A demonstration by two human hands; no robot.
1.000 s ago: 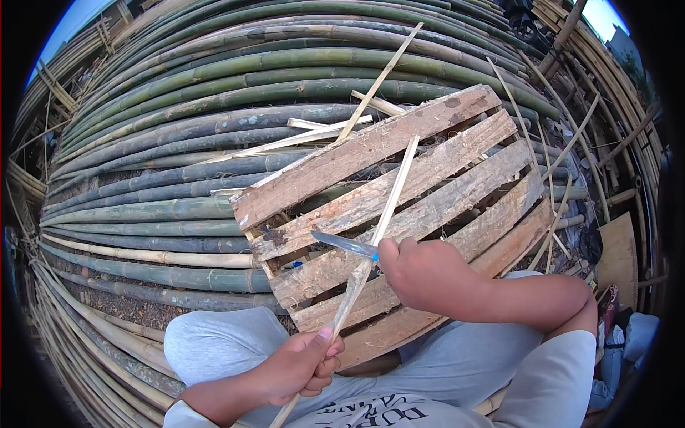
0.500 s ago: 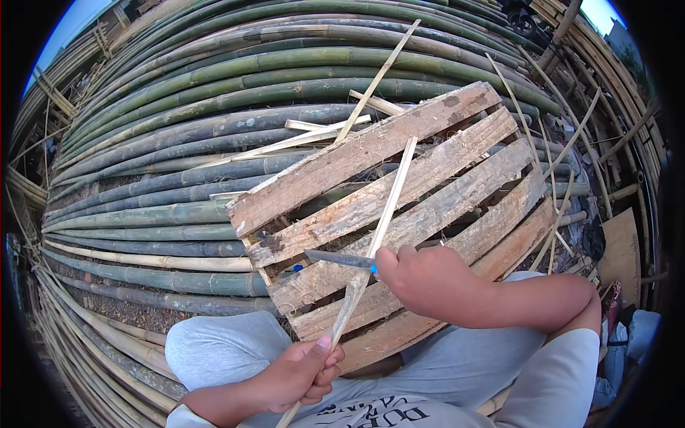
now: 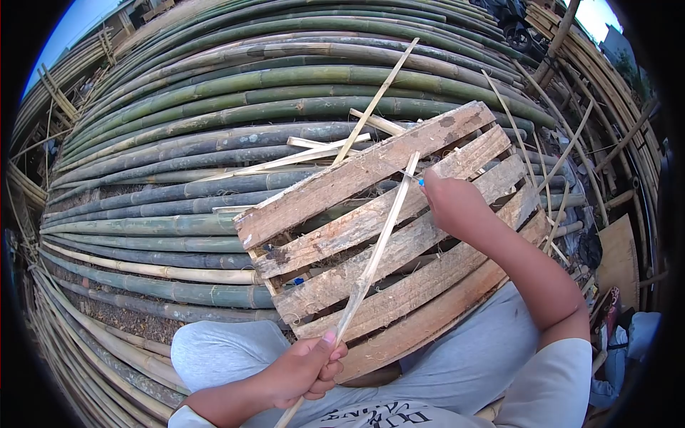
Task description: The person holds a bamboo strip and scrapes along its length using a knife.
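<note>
My left hand [image 3: 308, 369] is closed around the lower part of a long, pale bamboo strip [image 3: 379, 255]. The strip slants up and away across a slatted wooden crate [image 3: 399, 225] in front of my crossed legs. My right hand [image 3: 454, 205] grips a knife [image 3: 408, 174]; its handle is mostly hidden in the fist, with a bit of blue showing. The thin blade lies across the strip near its far end, pointing up and left.
Long green and grey bamboo poles [image 3: 178, 225] lie side by side beyond and left of the crate. Loose split strips [image 3: 374, 103] rest at its far edge, and thin strips [image 3: 569, 146] stick up on the right. A flat board [image 3: 618, 260] leans at the right.
My right hand has moved the knife away from me along the strip, from its middle to near its far end. My left hand keeps its grip. The view has shifted slightly.
</note>
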